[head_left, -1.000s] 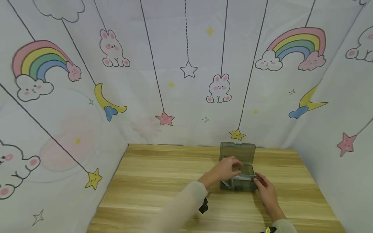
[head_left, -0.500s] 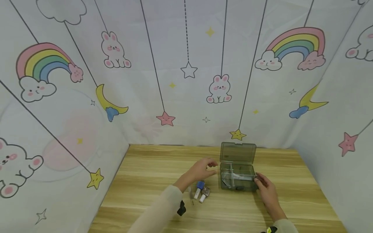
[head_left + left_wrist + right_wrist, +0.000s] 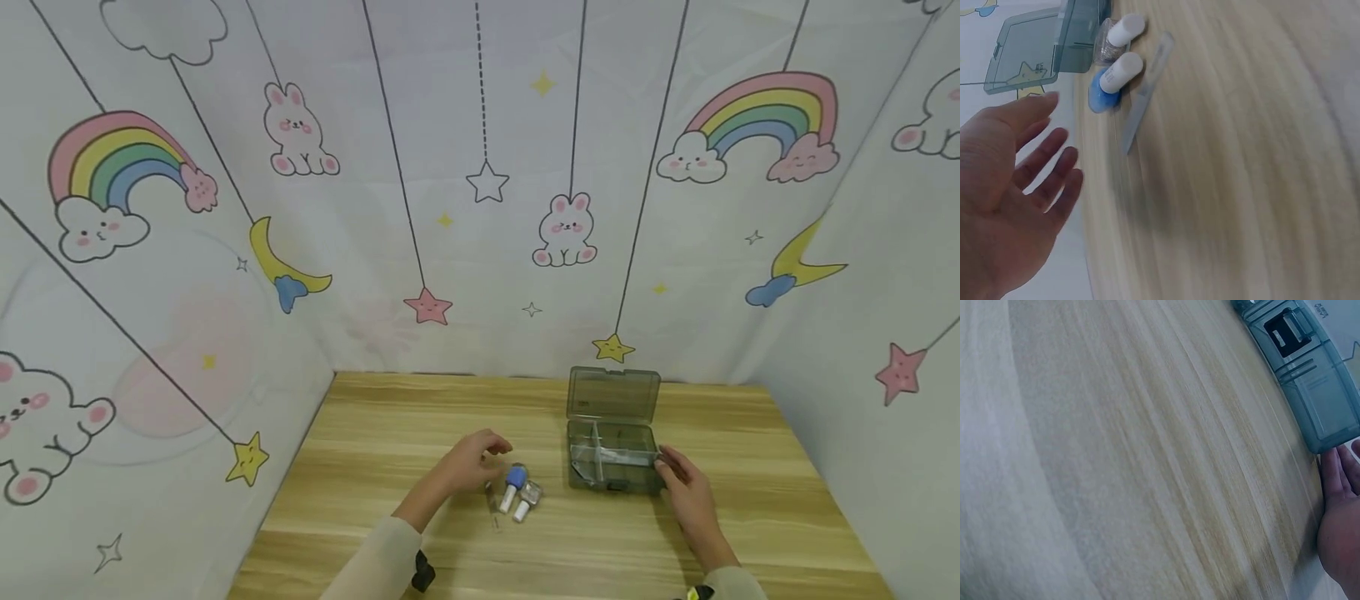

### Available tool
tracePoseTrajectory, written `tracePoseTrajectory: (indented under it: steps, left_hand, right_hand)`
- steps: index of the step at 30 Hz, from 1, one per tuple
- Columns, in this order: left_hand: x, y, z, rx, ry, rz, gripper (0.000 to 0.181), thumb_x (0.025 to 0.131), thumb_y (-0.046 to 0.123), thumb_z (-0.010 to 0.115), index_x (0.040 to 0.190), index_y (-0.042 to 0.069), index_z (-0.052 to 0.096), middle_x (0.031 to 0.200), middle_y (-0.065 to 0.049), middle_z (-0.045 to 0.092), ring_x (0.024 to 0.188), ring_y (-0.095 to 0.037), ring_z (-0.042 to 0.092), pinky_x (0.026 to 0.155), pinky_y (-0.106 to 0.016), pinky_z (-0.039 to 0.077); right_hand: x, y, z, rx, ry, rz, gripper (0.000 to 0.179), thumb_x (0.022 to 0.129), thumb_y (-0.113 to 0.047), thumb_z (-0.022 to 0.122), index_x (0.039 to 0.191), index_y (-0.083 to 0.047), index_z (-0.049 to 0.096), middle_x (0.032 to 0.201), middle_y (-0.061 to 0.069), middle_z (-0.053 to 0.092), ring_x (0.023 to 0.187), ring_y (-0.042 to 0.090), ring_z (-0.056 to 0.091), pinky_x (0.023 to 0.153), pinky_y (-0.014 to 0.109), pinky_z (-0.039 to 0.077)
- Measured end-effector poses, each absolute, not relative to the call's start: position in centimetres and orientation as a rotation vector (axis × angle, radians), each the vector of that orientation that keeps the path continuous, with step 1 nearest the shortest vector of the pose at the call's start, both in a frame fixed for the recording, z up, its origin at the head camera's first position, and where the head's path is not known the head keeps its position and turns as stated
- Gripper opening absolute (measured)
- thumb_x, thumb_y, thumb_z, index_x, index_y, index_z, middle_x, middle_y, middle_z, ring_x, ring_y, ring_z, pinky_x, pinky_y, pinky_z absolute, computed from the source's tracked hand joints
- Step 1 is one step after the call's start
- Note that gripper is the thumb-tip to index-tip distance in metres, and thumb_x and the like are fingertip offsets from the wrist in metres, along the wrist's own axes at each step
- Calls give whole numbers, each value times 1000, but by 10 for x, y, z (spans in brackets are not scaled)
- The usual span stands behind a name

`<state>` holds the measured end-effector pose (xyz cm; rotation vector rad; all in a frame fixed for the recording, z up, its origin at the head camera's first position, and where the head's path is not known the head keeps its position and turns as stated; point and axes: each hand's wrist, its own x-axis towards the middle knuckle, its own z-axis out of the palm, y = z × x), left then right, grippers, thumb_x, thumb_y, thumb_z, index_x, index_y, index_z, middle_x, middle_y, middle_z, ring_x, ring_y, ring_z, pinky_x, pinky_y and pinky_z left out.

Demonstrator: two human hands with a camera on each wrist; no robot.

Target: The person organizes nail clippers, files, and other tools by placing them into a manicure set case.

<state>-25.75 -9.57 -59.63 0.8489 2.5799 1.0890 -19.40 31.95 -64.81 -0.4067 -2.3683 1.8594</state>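
My left hand hovers over the table with loosely bent fingers and holds nothing. Just right of it lie a blue nail polish bottle and a clear glittery nail polish bottle, both white-capped. Beside the blue bottle, a thin translucent strip with a tapered end, like a nail file, lies flat. A smoky grey plastic box stands farther right, its lid raised and dividers inside. My right hand grips the right end of that box; part of the fingers is hidden in the right wrist view.
The wood-grain table meets a white cloth backdrop printed with rabbits, stars and rainbows at its back and sides. The raised lid stands close to the back wall.
My left hand has moved from above the box leftward past the bottles. The bottles and strip, hidden behind the left arm a second ago, now show. My right hand stays at the box.
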Motion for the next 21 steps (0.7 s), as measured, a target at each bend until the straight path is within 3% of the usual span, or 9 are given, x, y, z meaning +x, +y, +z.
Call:
tracePoseTrajectory:
  steps: [9,21]
  left_hand:
    - [-236,-117,-610,827,2510,1011,45,92,14,80,134,5,66,131,-3,64,128,-26,60,113,-44,47]
    - [-227,-120,-624,875,2541,897,43,82,17,85,123,18,70,127,6,55,117,-14,45,103,-34,47]
  right_hand:
    - [-192,317,-646,-367,-2397,1842,54,112,-29,55,158,-2,46,156,23,51,108,-17,49,89,5,42]
    - [-191,317,-646,-396,-2399,1804,54,112,-29,56,157,0,47,154,25,52,114,-8,51,89,5,43]
